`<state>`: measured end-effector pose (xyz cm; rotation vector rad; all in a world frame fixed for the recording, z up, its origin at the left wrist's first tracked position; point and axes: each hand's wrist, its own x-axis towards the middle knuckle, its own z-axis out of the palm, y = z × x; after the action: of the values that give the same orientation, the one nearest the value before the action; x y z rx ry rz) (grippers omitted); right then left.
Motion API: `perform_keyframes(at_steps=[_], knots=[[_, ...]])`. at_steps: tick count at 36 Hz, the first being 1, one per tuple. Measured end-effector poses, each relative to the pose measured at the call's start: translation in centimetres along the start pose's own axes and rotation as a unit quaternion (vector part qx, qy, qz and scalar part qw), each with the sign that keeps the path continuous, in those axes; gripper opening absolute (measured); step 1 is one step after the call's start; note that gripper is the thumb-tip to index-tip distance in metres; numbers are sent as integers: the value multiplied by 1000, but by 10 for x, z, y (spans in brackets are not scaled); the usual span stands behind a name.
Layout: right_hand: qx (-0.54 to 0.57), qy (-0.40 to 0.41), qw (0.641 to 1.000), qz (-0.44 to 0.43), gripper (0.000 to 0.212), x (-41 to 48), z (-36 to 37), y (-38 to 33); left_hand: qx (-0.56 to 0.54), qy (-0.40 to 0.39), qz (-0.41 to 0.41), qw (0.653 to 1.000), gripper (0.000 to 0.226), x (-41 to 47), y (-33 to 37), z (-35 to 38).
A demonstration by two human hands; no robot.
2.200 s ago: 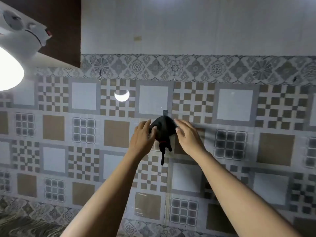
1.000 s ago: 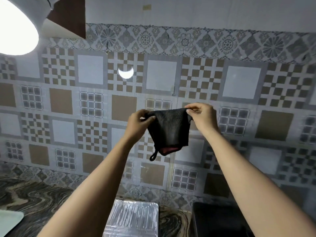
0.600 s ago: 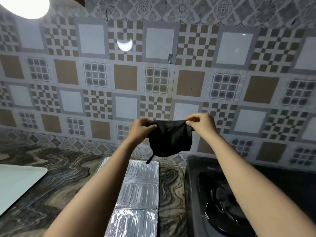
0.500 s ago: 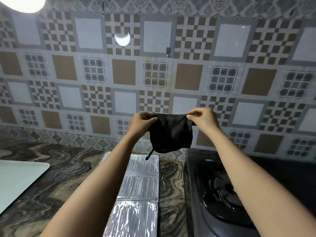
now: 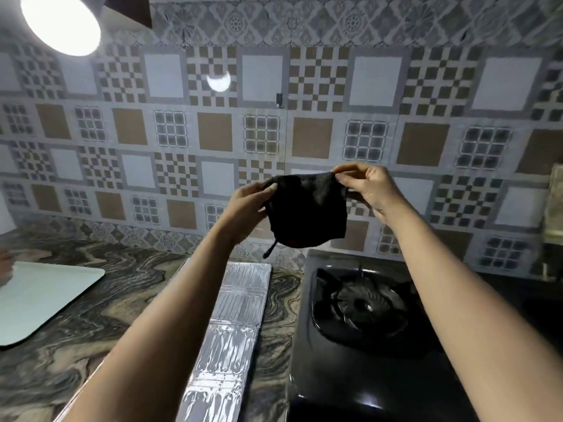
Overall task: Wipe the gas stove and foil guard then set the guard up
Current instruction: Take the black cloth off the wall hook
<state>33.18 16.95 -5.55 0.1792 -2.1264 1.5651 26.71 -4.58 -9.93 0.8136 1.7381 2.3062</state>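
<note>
A small black cloth (image 5: 307, 208) with a hanging loop hangs in the air in front of the tiled wall. My left hand (image 5: 248, 204) pinches its left top corner and my right hand (image 5: 365, 185) pinches its right top corner. Below it, a folded silver foil guard (image 5: 231, 315) lies flat on the marbled counter, partly hidden by my left forearm. To its right sits the black gas stove (image 5: 359, 324) with its burner and pan support showing.
A pale tray or board (image 5: 39, 296) lies on the dark marbled counter (image 5: 122, 287) at the left. A small hook (image 5: 279, 99) is fixed on the patterned wall tiles. A bright lamp (image 5: 61, 22) shines at the upper left.
The cloth came off the wall hook and both hands lowered it, spread between them. The view tipped down, so the foil guard and stove came into sight.
</note>
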Motion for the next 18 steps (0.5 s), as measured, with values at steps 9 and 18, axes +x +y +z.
perform_keyframes(at_steps=[9,18], knots=[[55,-54,996,-53,21,-21,-45,-34,138,-92,29,986,21,-19,28,40],[-38,-79,992,-88,22,-26,-63,-44,262,-118,59,956,27,-30,19,99]])
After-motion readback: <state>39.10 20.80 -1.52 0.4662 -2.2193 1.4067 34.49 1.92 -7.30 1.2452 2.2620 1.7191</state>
